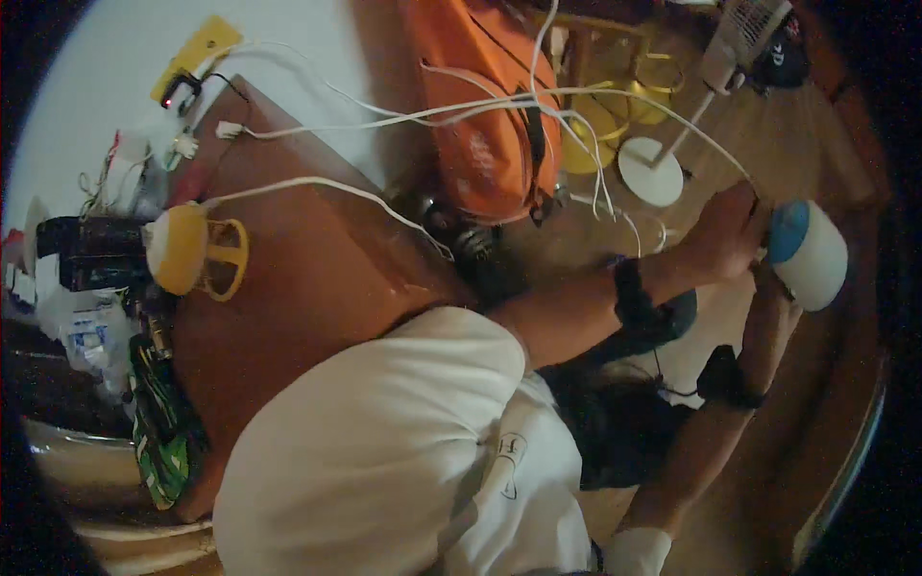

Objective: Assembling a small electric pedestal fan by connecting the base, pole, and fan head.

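My left hand (725, 235) reaches out to the right, closed on the end of a white cable (687, 123) that runs back over the orange bag. Close beside it is a rounded white-and-blue device (814, 264), like a small lamp. My right hand (778, 296) is wrapped against the near side of this device, its fingers partly hidden. Whether the cable's tip touches the device cannot be made out. A similar white-and-yellow device (178, 252) with a ring-shaped stand rests on the brown table at left, with a cable at its top.
The brown table (279, 278) carries several cables and a yellow power strip (197, 58) lies beyond it. An orange bag (499, 125) stands at the back. A white round-based stand (651, 173) and yellow stools (600, 134) are on the wooden floor. Plastic bags (96, 331) crowd the left.
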